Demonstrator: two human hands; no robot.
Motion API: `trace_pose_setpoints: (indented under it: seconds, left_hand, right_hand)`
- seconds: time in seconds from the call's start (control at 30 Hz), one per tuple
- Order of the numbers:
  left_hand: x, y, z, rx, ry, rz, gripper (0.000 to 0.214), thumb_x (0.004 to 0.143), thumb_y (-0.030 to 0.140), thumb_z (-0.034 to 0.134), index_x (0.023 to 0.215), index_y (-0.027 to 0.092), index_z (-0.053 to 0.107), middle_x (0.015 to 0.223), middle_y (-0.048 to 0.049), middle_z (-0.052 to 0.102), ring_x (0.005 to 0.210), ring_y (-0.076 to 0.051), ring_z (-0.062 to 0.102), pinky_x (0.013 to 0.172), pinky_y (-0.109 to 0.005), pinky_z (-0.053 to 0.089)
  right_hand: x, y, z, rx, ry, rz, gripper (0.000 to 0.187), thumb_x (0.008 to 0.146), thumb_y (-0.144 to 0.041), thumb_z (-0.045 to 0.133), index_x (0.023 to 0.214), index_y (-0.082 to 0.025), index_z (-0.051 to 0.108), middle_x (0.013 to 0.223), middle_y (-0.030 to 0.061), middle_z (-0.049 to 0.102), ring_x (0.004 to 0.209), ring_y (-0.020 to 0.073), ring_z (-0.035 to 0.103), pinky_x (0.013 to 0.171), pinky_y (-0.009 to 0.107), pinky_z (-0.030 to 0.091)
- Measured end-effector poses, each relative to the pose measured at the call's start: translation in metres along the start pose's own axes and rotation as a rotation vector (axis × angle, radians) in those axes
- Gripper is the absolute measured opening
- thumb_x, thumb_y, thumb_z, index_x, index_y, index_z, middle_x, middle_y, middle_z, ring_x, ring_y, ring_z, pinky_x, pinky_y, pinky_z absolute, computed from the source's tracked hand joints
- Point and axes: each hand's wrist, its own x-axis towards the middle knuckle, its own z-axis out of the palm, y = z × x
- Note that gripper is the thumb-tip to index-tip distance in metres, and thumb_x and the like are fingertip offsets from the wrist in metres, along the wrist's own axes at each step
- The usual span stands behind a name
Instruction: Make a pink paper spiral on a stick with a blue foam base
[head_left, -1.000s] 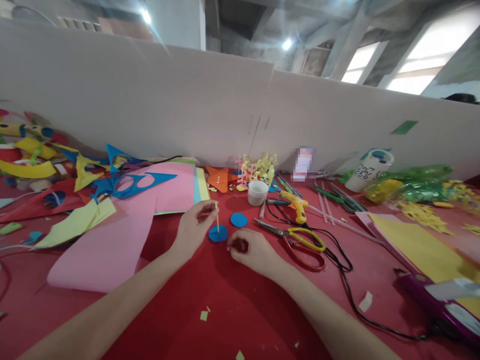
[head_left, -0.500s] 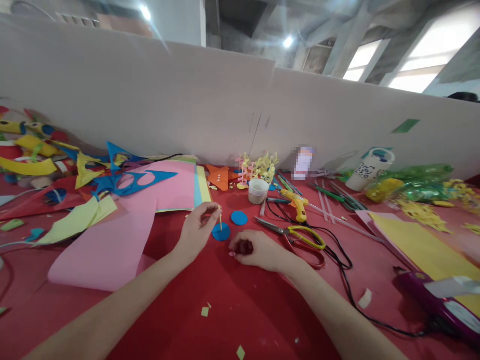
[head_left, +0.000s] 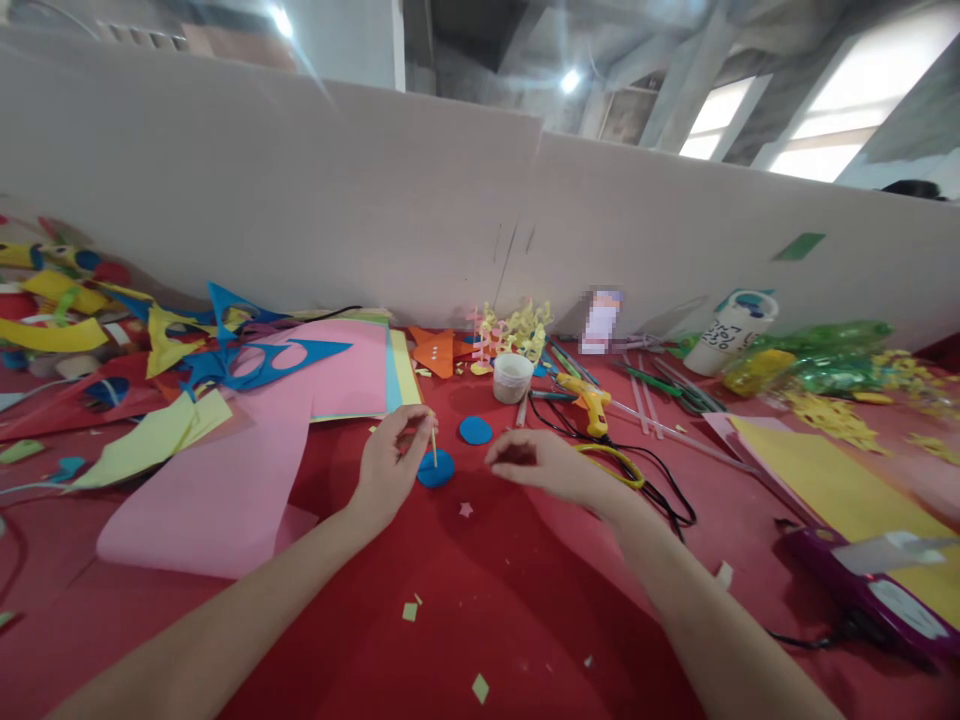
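Head view: left hand point(head_left: 390, 464) pinches near-upright stick point(head_left: 434, 449); from empty right hand point(head_left: 546, 466), pink star point(head_left: 466, 510) lies toward near edge of tabletop point(head_left: 517, 625).

Blue catches the eye on the near disc point(head_left: 444, 475) and far disc point(head_left: 475, 431) | pale yellow, the thin stick point(head_left: 434, 450) | pink, the little star point(head_left: 466, 510) | red, the tabletop point(head_left: 352, 640) | white with black lettering, the bottle point(head_left: 726, 342) | yellow, the glue gun point(head_left: 595, 408)

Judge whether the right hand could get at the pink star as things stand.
Probably yes: the right hand looks unladen, and the pink star lies close by on the red tabletop, with nothing visible between them. The left hand, pinching a thin yellow stick, is off to one side.
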Motion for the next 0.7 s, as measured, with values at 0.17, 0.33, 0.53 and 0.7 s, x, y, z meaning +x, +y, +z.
trace_pose_setpoints:
  seconds: [0.17,0.33,0.53,0.7]
  left_hand:
    - [-0.002,0.004,-0.001,0.072,0.035,0.053,0.011,0.082,0.028,0.052,0.081,0.019,0.058,0.079,-0.0009,0.059,0.075,-0.013,0.057,0.07,-0.024,0.049]
    - [-0.001,0.006,-0.002,0.108,0.059,0.065,0.012,0.082,0.028,0.051,0.08,0.019,0.058,0.08,-0.002,0.061,0.075,-0.014,0.058,0.071,-0.025,0.049]
    - [-0.001,0.004,-0.001,0.102,0.063,0.086,0.012,0.082,0.028,0.052,0.081,0.019,0.06,0.081,-0.0023,0.061,0.077,-0.014,0.058,0.071,-0.024,0.049]
    - [-0.003,0.001,-0.001,0.069,0.043,0.064,0.012,0.08,0.029,0.054,0.083,0.019,0.061,0.083,-0.0018,0.062,0.076,-0.014,0.059,0.07,-0.025,0.051]
  right_hand:
    - [-0.009,-0.001,-0.026,-0.107,0.174,0.064,0.023,0.077,-0.037,0.055,0.084,-0.016,0.063,0.085,0.0052,0.065,0.079,0.0173,0.06,0.075,0.031,0.046]
    - [-0.037,0.017,-0.048,-0.19,0.35,0.182,0.026,0.075,-0.041,0.053,0.079,-0.016,0.061,0.077,0.0059,0.066,0.071,0.019,0.063,0.065,0.029,0.048]
    - [-0.052,0.043,-0.093,-0.471,0.697,0.529,0.022,0.073,-0.035,0.055,0.081,-0.016,0.064,0.085,0.0097,0.07,0.084,0.0235,0.064,0.073,0.029,0.046]
    - [-0.016,0.064,-0.11,-0.489,0.662,0.696,0.029,0.066,-0.041,0.062,0.049,-0.019,0.059,0.051,0.0064,0.061,0.076,0.0277,0.064,0.063,0.03,0.043]
